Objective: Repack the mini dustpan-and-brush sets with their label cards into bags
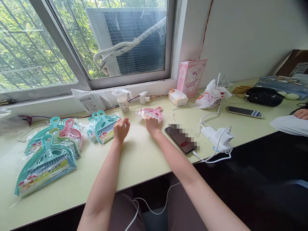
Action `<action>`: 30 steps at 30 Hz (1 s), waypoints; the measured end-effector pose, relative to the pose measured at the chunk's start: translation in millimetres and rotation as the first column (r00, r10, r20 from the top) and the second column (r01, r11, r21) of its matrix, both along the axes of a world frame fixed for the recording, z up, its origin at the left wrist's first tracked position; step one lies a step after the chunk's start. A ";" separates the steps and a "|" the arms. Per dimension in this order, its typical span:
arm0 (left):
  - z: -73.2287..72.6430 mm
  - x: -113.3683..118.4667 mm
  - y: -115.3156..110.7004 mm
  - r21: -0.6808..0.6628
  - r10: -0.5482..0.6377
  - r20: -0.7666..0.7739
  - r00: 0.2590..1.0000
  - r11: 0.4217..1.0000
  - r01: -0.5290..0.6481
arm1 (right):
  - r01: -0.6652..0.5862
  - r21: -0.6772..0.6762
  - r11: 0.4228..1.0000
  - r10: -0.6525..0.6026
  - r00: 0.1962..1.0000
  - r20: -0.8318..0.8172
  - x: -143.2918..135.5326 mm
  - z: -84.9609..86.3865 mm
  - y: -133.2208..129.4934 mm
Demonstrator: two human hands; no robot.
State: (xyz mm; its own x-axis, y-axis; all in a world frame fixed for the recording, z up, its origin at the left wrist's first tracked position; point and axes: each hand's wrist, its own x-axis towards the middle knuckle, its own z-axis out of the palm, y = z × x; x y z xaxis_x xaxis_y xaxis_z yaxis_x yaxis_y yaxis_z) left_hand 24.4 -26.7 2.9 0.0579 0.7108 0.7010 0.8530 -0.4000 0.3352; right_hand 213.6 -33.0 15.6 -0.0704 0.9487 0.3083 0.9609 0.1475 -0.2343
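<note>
My left hand [121,129] is curled in at the right end of a teal dustpan-and-brush set [106,126] in a clear bag; whatever its fingers hold, if anything, is hidden. At the near edge of a smaller pink dustpan-and-brush set [157,113], also bagged, my right hand [151,124] has its fingers closed on the wrapping. More bagged sets lie overlapping on the left: a large teal one [47,163] in front, a green one [55,132], a pink one [70,130] and another teal one [39,134] behind.
A lit phone [181,141] on a cable lies right of my right arm, beside a white power strip [218,138]. Behind stand a cup [124,104], a tissue pack [177,97], a pink box [191,77] and a plastic bag [210,98]. Another person's hand [302,114] shows far right.
</note>
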 end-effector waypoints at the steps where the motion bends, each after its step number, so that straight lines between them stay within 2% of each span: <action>1: 1.6 2.2 0.2 -0.034 0.020 0.083 0.996 0.999 -0.017 | 0.014 0.054 0.998 -0.013 1.000 -0.019 3.5 3.2 -2.1; 3: 6.4 6.9 1.1 -0.179 0.001 0.284 0.959 0.983 0.052 | 0.041 0.162 0.986 -0.032 0.998 -0.062 9.0 9.8 -6.8; 4: 9.4 9.3 1.6 -0.279 -0.039 0.403 0.914 0.946 0.163 | 0.047 0.209 0.977 -0.030 0.996 -0.080 10.4 12.7 -9.4; 5: 12.5 11.3 2.0 -0.370 -0.077 0.529 0.845 0.875 0.311 | 0.046 0.247 0.968 -0.023 0.995 -0.093 10.8 15.1 -11.9; 6: 15.6 12.9 2.0 -0.427 -0.097 0.649 0.754 0.775 0.467 | 0.031 0.273 0.962 -0.005 0.995 -0.096 10.1 17.1 -14.6; 8: 20.9 14.6 0.6 -0.424 -0.081 0.821 0.565 0.576 0.698 | -0.054 0.292 0.955 0.075 0.995 -0.059 6.2 19.3 -20.1; 9: 22.9 14.5 -0.8 -0.393 -0.064 0.867 0.494 0.521 0.757 | -0.123 0.290 0.949 0.136 0.990 -0.023 3.4 19.8 -22.8; 10: 24.5 13.8 -2.5 -0.359 -0.052 0.895 0.442 0.503 0.786 | -0.210 0.284 0.935 0.213 0.977 0.021 0.5 20.1 -25.3; 12: 26.9 10.6 -6.2 -0.288 -0.041 0.929 0.368 0.547 0.787 | -0.390 0.263 0.882 0.374 0.921 0.113 -4.4 20.7 -29.4; 14: 29.3 5.7 -9.1 -0.207 -0.054 0.953 0.297 0.600 0.773 | -0.520 0.235 0.821 0.488 0.854 0.182 -6.9 21.9 -32.0; 16: 33.0 0.3 -11.2 -0.125 -0.103 0.966 0.236 0.614 0.779 | -0.590 0.218 0.778 0.549 0.806 0.222 -7.0 23.3 -33.3; 19: 40.6 -6.3 -14.4 -0.016 -0.213 0.959 0.186 0.614 0.789 | -0.654 0.242 0.717 0.606 0.756 0.248 -5.8 24.1 -33.6; 21: 44.7 -10.4 -17.5 0.059 -0.265 0.953 0.149 0.641 0.765 | -0.680 0.274 0.680 0.632 0.733 0.251 -5.3 23.2 -33.2; 23: 46.1 -15.1 -20.5 0.112 -0.267 0.957 0.111 0.696 0.709 | -0.687 0.285 0.668 0.639 0.726 0.253 -4.7 21.9 -32.4; 26: 43.3 -23.7 -21.3 0.133 -0.222 0.972 0.077 0.789 0.601 | -0.665 0.279 0.693 0.614 0.747 0.254 -3.7 19.9 -30.9; 28: 39.5 -29.3 -19.0 0.134 -0.202 0.977 0.062 0.819 0.557 | -0.652 0.289 0.701 0.597 0.758 0.262 -3.8 18.5 -30.0; 30: 35.7 -33.7 -15.4 0.127 -0.171 0.985 0.034 0.838 0.530 | -0.656 0.316 0.686 0.594 0.755 0.276 -5.2 16.7 -29.3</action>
